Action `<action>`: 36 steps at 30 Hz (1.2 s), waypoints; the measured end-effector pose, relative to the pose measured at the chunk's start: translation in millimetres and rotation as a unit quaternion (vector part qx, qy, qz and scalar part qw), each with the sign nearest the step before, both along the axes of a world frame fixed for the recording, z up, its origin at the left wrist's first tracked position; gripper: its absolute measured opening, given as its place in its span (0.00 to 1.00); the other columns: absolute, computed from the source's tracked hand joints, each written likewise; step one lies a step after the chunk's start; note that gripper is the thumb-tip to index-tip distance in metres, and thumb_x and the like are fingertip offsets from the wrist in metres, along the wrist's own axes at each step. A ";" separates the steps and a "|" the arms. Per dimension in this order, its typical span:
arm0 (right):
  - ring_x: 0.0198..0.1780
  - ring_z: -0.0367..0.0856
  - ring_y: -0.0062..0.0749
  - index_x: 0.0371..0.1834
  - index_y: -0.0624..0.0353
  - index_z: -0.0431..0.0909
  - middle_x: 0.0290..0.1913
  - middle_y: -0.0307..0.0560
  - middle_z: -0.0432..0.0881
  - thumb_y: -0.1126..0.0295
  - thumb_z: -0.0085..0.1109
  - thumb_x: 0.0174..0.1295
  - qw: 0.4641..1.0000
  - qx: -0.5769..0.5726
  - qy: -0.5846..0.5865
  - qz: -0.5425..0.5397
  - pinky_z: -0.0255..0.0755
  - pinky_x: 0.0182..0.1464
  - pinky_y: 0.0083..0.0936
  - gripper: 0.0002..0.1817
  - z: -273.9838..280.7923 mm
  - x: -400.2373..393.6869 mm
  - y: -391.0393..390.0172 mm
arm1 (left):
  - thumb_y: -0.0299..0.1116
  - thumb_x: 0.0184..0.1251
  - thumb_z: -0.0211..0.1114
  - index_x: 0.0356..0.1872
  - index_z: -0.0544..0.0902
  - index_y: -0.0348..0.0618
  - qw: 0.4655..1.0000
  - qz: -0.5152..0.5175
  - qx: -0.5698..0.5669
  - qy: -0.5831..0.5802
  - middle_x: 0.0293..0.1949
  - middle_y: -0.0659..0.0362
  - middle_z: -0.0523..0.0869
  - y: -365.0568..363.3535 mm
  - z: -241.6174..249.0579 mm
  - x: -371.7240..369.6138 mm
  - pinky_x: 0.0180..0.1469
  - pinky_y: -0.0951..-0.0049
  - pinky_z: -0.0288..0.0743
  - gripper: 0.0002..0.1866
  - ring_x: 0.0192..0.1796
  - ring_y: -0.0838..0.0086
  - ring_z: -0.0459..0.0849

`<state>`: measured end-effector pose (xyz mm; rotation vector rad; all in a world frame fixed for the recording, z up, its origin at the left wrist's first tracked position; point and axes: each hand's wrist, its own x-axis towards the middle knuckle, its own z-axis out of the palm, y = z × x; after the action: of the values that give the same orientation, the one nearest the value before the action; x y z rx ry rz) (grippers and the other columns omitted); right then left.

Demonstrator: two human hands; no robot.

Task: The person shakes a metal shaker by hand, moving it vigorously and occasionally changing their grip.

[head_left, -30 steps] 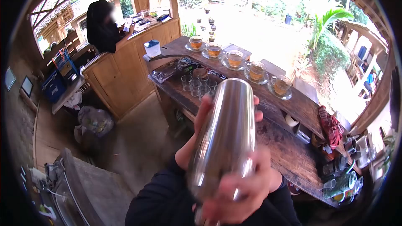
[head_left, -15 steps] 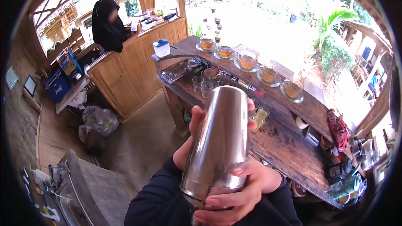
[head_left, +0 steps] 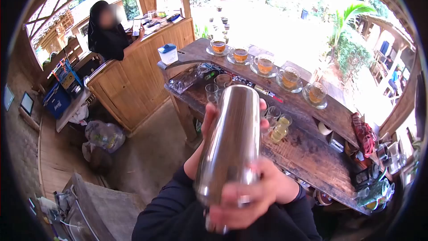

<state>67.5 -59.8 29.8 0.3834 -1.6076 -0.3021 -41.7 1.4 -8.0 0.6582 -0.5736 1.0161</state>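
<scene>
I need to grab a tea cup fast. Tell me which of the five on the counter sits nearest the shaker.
The middle cup of the row looks closest to the shaker; the outer cups lie further off toward the row's ends.

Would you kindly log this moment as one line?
hands: left and right grip tall steel shaker | behind: wooden counter

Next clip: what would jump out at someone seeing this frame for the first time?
The tall steel shaker fills the centre foreground, gripped by both hands: the left hand behind its upper part, the right hand around its base. Behind it, on the raised ledge of the wooden bar, stands a curved row of glass cups of amber tea on saucers. A person in black stands at the far counter, upper left.
</scene>
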 end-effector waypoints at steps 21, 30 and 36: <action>0.54 0.78 0.47 0.46 0.51 0.81 0.52 0.44 0.81 0.61 0.65 0.43 0.942 -0.309 -0.082 -0.102 0.68 0.54 0.44 0.23 18.9 7.8 40.6 | 0.55 0.66 0.57 0.62 0.70 0.41 0.854 -0.157 -0.075 -0.490 0.54 0.53 0.78 -14.1 14.9 88.3 0.55 0.60 0.76 0.31 0.54 0.66 0.78; 0.54 0.78 0.40 0.43 0.47 0.80 0.49 0.38 0.81 0.63 0.65 0.45 0.962 -0.196 -0.150 -0.120 0.67 0.57 0.43 0.18 12.5 45.4 30.9 | 0.64 0.62 0.56 0.67 0.64 0.39 0.962 -0.144 -0.229 0.037 0.58 0.46 0.75 3.2 -4.3 39.5 0.56 0.52 0.76 0.43 0.62 0.54 0.73; 0.54 0.78 0.44 0.42 0.53 0.81 0.49 0.42 0.82 0.62 0.65 0.46 0.960 -0.234 -0.124 -0.095 0.65 0.59 0.44 0.18 29.6 83.1 9.4 | 0.63 0.66 0.52 0.64 0.67 0.37 0.938 -0.182 -0.287 0.073 0.57 0.47 0.76 -16.4 19.3 68.6 0.51 0.51 0.80 0.39 0.59 0.56 0.76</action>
<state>150.6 -50.4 59.4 -0.1019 -1.9033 -0.0094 26.9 -15.0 11.3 0.0964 -0.2304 0.7237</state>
